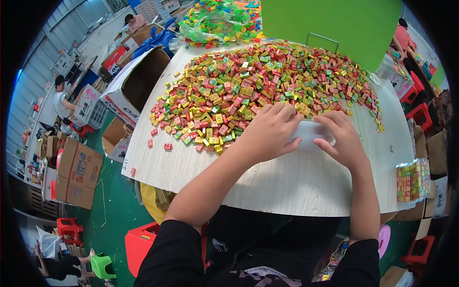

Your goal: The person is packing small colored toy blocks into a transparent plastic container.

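A small whitish translucent plastic box (308, 136) is held at the near edge of a big heap of small wrapped blocks (248, 91) in red, yellow and green. My left hand (273, 133) curls around the box's left side, its thumb on the near side and its fingers by the heap. On the right side, my right hand (342, 139) grips the box with bent fingers and thumb. The inside of the box is mostly hidden, so I cannot tell what it contains.
The pale wooden table (291, 186) carries a bag of colourful plastic pieces (217, 21) at the back. A green panel (330, 28) stands behind the heap. At the right edge lies a wrapped stack of blocks (413, 181). Cartons (79, 173) and a red stool (141, 244) flank the table.
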A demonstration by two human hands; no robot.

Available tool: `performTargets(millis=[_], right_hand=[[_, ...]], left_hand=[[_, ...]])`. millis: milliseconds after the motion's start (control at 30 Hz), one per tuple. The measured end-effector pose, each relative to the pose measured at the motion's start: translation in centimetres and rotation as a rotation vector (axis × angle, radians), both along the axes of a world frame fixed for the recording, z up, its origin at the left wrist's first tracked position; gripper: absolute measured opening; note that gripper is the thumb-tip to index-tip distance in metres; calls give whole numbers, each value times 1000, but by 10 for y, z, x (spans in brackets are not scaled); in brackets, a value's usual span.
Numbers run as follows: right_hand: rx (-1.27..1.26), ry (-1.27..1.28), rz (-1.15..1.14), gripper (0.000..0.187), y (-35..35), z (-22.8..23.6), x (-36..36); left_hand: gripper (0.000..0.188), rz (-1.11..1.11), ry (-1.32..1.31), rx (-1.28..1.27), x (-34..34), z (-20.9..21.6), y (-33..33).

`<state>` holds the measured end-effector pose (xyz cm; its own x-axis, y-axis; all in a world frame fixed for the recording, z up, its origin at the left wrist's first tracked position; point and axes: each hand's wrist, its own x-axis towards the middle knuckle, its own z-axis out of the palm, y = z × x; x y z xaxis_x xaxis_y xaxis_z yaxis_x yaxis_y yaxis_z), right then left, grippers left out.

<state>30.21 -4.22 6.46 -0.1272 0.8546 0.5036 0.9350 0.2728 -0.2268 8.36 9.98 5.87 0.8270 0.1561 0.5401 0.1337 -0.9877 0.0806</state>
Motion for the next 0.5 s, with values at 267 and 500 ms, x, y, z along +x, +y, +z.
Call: performTargets(millis=[267,500], right_hand=[[-47,44,-3,50,-1,1,0],[-33,71,1,48,0,3,-2]], left_hand=[[47,-9,9,-38,1,0,0],[47,-38,0,-75,1,0,0]])
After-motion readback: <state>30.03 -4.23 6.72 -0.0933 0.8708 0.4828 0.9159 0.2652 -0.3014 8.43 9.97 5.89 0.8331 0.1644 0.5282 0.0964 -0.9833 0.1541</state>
